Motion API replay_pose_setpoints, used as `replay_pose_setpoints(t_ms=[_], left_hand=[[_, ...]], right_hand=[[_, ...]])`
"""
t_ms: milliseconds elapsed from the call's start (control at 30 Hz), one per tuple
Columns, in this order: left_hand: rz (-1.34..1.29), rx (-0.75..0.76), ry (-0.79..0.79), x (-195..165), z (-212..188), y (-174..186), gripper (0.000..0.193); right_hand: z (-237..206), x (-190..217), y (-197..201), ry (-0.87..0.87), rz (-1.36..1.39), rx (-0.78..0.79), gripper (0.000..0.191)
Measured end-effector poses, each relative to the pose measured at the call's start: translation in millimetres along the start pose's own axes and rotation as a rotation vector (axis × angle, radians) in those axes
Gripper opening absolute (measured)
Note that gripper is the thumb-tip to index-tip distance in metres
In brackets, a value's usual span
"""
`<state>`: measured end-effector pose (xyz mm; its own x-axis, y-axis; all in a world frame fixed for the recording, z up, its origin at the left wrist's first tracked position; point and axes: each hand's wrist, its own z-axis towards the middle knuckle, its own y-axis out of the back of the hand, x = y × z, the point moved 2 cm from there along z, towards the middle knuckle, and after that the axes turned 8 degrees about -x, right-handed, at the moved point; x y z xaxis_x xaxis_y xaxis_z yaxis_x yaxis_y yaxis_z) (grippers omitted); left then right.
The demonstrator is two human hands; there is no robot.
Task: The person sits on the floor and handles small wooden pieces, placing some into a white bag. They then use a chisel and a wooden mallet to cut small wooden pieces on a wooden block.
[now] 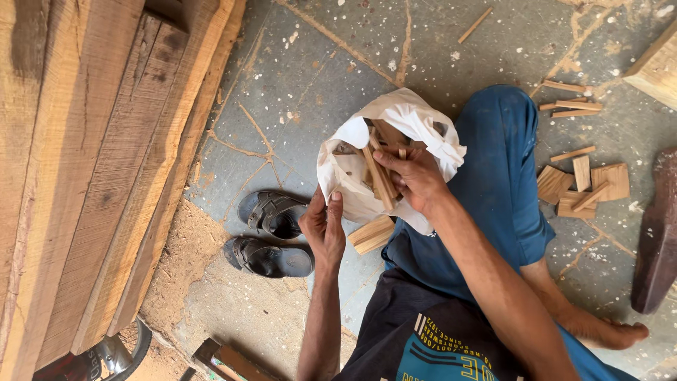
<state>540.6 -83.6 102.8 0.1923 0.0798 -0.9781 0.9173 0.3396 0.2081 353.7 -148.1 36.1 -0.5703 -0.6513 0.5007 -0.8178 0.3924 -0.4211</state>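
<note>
I sit on a stone floor with a white plastic bag [416, 120] resting against my blue-trousered knee. My left hand [324, 227] grips the bag's near edge and holds it open. My right hand [416, 176] is at the bag's mouth, closed on several thin wooden sticks [379, 178] that point down into it. More wood scraps show inside the bag. A few short wooden pieces [372, 234] lie on the floor just under the bag, beside my left hand.
A pair of dark sandals [271, 233] lies left of the bag. Thick wooden planks [106, 162] lean along the left. Flat wood offcuts [582, 187] and thin sticks [575, 106] are scattered at right. Sawdust covers the floor near the planks.
</note>
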Motion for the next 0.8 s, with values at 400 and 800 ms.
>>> replay_pose_setpoints(t_ms=[400,800], left_hand=[[-0.022,0.002,0.074,-10,-5,-14,0.038],[0.04,-0.027,0.069,15,-6,-8,0.03]], right_hand=[[-42,-2,3,0.895,-0.895,-0.278,0.021],[-86,34,40,0.25,0.258,-0.102,0.018]])
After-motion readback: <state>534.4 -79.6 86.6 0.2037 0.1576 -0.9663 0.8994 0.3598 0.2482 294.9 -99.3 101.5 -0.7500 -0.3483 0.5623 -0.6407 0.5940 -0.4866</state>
